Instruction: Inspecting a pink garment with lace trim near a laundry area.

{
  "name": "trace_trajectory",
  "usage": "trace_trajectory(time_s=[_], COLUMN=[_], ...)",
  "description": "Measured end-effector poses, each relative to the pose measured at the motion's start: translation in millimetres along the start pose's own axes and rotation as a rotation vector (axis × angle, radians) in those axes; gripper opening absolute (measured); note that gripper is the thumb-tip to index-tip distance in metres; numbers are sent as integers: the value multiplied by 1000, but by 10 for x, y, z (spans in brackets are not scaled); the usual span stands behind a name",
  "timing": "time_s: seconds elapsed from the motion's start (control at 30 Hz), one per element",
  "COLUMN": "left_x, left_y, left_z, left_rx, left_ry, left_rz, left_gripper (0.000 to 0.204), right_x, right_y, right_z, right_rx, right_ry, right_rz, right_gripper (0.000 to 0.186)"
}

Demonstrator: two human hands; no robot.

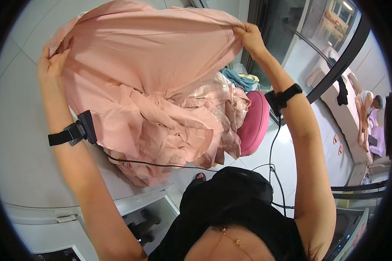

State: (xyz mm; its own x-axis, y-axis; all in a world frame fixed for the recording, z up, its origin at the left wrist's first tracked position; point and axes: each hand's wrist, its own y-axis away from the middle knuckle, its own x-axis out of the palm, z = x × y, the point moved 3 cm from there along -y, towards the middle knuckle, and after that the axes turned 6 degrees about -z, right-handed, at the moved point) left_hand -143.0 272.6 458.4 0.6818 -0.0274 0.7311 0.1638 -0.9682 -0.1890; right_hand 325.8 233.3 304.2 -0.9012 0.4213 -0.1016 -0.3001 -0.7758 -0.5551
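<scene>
One pink cloth (pixel 152 48): your left hand (pixel 52 64) grips its left edge, your right hand (pixel 251 38) pinches its right edge; it spans the far side between both sets of fingers. Loose folds (pixel 174 135) bunch nearer, left of a pink padded object (pixel 255 126).

My left arm (pixel 83 185) and right arm (pixel 310 148) extend forward, spread wide; left hand (pixel 52 65) and right hand (pixel 251 39) are clenched in grip.
</scene>
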Motion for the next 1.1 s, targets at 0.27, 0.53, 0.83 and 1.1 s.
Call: trace_trajectory(time_s=[0.27,0.53,0.83,1.1], left_x=[-878,-1752,-970,-38], left_y=[65,571,1574,1489], left_z=[-312,9,1197,2022], left_rx=[85,91,552,-108], left_ry=[47,37,-699,-1383], left_rz=[-39,-269,-342,789], left_gripper=[36,35,56,39], right_x=[469,857,1020,1295], right_y=[250,540,709,1028], right_z=[257,-15,111,457], right_rx=[67,453,660,472], right_ry=[-150,-503,-690,-547], right_rz=[12,334,528,759], right_gripper=[15,16,21,19])
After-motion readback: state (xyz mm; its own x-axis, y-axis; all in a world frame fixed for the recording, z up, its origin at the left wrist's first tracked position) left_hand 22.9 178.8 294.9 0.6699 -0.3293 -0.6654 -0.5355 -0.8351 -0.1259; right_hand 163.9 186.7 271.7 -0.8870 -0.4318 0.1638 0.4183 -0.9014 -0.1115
